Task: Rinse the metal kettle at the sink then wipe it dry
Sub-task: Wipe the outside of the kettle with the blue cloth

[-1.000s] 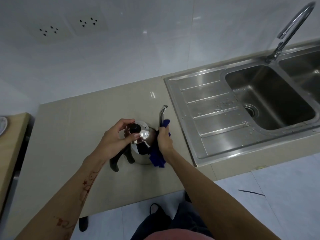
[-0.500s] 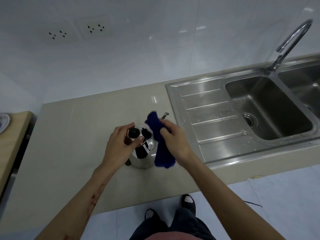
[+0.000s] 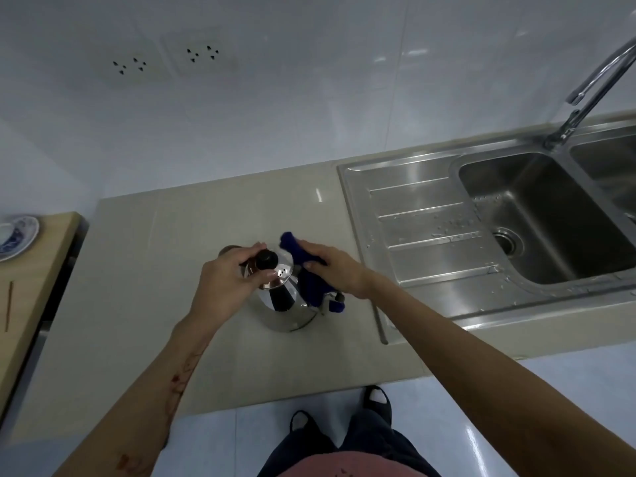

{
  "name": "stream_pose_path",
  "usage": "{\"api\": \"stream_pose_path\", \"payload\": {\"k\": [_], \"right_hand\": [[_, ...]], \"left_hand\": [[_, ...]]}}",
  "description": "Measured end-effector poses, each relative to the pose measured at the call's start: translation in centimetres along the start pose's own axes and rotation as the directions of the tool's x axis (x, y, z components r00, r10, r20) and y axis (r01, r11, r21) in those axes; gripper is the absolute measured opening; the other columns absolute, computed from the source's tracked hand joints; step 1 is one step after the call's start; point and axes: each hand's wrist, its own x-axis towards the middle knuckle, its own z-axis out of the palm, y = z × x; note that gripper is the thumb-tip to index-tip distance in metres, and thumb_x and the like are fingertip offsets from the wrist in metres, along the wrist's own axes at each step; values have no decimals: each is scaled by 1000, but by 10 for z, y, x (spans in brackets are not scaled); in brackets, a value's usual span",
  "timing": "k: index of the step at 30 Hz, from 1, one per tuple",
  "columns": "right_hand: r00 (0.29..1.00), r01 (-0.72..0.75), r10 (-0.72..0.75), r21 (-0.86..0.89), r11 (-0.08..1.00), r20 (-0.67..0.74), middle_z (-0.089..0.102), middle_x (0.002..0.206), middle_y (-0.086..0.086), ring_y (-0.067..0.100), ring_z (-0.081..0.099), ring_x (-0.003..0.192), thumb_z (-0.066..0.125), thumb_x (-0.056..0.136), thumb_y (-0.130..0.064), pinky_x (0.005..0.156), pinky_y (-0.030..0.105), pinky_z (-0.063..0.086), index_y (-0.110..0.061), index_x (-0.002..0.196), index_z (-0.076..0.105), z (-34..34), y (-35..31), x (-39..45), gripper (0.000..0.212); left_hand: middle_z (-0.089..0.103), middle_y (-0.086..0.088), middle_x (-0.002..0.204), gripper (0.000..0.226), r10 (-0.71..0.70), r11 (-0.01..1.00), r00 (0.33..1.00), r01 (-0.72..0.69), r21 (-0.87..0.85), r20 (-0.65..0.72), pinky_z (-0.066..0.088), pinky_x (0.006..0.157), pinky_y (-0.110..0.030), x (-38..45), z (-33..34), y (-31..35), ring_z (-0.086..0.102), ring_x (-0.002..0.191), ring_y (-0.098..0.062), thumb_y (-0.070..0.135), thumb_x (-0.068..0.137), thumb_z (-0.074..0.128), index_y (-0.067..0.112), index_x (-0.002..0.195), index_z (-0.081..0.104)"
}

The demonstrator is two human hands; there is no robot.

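A beige tiled countertop (image 3: 144, 270) is running under a white wall, with a stainless steel double sink (image 3: 430, 215) lying to the right, its drainboard and basin dotted with droplets. The metal kettle (image 3: 285, 304) is standing upright on the counter, left of the sink and well apart from the basin. The left hand (image 3: 220, 287) is curling over the lid, fingertips pinching around the black knob (image 3: 265, 260) and steadying the pot. The right hand (image 3: 332, 268) is closing on a blue cloth (image 3: 311, 280) and pressing it against the kettle's right shoulder, over what is probably the spout, though the cloth is hiding most of it. Rinsing looks done and drying is in hand. To do it well, the person should be keeping the lid pinned while working the cloth down the wall and around the spout base, then turning the pot to reach the far side. The kettle is showing a bright mirror finish, a squat body flaring toward its base, and small steam holes in the lid.
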Motion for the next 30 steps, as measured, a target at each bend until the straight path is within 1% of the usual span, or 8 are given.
{"api": "stream_pose_path", "payload": {"k": [7, 10, 12, 18, 21, 24, 26, 30], "right_hand": [[989, 131, -106, 283, 950, -102, 45, 150, -8, 5, 40, 137, 45, 97, 3, 111, 20, 35, -26, 141, 48, 16, 4, -11, 53], [961, -2, 105, 376, 927, -255, 60, 135, 2, 22, 56, 125, 40, 99, -3, 105, 29, 45, -31, 140, 49, 41, 41, -10, 51], [945, -101, 194, 328, 939, -264, 67, 118, 10, 33, 64, 108, 37, 98, -8, 96, 39, 51, -39, 139, 48, 44, 54, -7, 53], [899, 272, -137, 287, 919, -415, 41, 153, 1, 15, 43, 137, 49, 97, 0, 113, 21, 31, -23, 144, 41, 71, 31, -33, 53], [822, 155, 42, 293, 944, -569, 42, 151, -5, 8, 46, 129, 44, 100, -6, 110, 24, 35, -31, 147, 35, 103, 56, -33, 54], [798, -121, 339, 419, 900, -498, 65, 106, 6, 17, 60, 89, 37, 97, -2, 79, 30, 49, -23, 142, 42, 103, 73, -15, 50], [792, -211, 404, 416, 885, -458, 62, 98, 9, 24, 59, 85, 38, 93, 0, 72, 28, 49, -13, 130, 48, 88, 70, -3, 41], [701, 92, 192, 354, 931, -687, 56, 119, -3, 11, 55, 105, 41, 93, 2, 87, 4, 42, -17, 139, 48, 53, 22, -3, 50]], "left_hand": [[60, 20, 122, 56, -61, 997, 995, 64, -38, 76, 26, 84, 11, 7, -6, -1, 50, 113, 9, 18, 78, 78, 28, 131, 60], [57, 26, 128, 55, -34, 997, 989, 42, -57, 145, 23, 95, 8, 12, -10, -1, 42, 109, 30, 19, 80, 77, 34, 129, 60], [55, 27, 132, 54, -30, 996, 982, 45, -77, 188, 24, 107, -5, 13, -12, -3, 40, 118, 26, 18, 81, 75, 37, 130, 59], [50, 21, 142, 56, 0, 989, 955, 44, -144, 297, 22, 114, -16, 18, -12, -5, 38, 132, 12, 9, 86, 69, 39, 131, 54], [49, 19, 143, 56, 27, 989, 937, 27, -149, 348, 21, 116, -20, 21, -12, -1, 37, 134, 10, 5, 86, 67, 34, 133, 54], [47, 17, 145, 56, 26, 987, 928, 35, -156, 372, 21, 118, -23, 22, -13, 2, 35, 136, 9, 4, 87, 66, 33, 133, 54], [45, 16, 147, 56, 24, 990, 921, 32, -137, 389, 21, 118, -22, 21, -14, 3, 33, 136, 10, 5, 88, 65, 37, 132, 52], [45, 20, 140, 57, -30, 999, 990, 32, -18, 138, 27, 112, -19, 11, -3, 7, 39, 131, 7, 26, 86, 71, 31, 139, 50]]}}
